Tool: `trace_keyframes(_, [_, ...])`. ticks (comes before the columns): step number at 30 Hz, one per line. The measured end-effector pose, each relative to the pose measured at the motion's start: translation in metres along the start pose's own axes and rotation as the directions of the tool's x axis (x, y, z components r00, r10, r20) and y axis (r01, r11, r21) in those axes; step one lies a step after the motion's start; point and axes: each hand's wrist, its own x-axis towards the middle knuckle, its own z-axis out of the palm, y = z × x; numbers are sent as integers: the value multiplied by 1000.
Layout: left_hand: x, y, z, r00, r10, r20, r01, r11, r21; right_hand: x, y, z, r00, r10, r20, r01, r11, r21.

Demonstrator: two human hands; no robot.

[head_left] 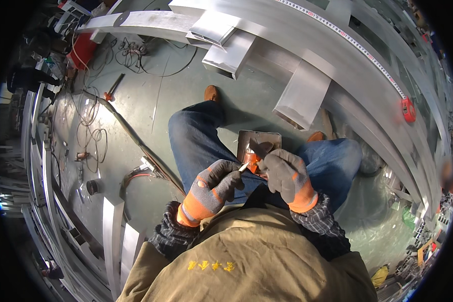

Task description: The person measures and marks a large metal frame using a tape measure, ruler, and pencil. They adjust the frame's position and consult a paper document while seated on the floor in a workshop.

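Note:
My left hand [209, 191], in a grey and orange work glove, pinches a thin white pointed stick [243, 166] between thumb and fingers. Close beside it, my right hand [288, 178], in a matching glove, is closed near a dark flat piece [258, 149] that juts from the fingertips. What kind of thing that piece is, I cannot make out. Beneath both hands, between my knees, sits a small open metal box [244, 138] with orange items [251, 160] in or in front of it. The gloves partly cover them.
Long silver metal profiles [297, 38] stretch across the top and right. A tape measure with a red case [408, 109] lies extended along one. Cables [93, 138] and a hose [136, 136] trail over the floor at left. More metal profiles [112, 236] stand at lower left.

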Motion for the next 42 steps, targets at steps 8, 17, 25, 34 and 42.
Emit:
trace_keyframes(8, [3,2,2,1000,9,6,-9,999,44,-1,10,-1,988,-1,152,-3,1000,26])
trace_keyframes(17, [5,8,4,999,-11,45,11,1000,2,-6,4,5,979,142,146,-133,989,-70])
trace_keyframes(25, [2,3,3,995,20,95,-14,998,-57,-11,6,6,968,204,146,-182,972,-151])
trace_keyframes(34, [4,3,-5,992,-85,94,84,996,15,3,10,-10,994,69,87,-73,996,44])
trace_keyframes(42, [2,2,-5,991,-102,91,103,995,-10,4,9,-11,999,1,49,-1,1000,11])
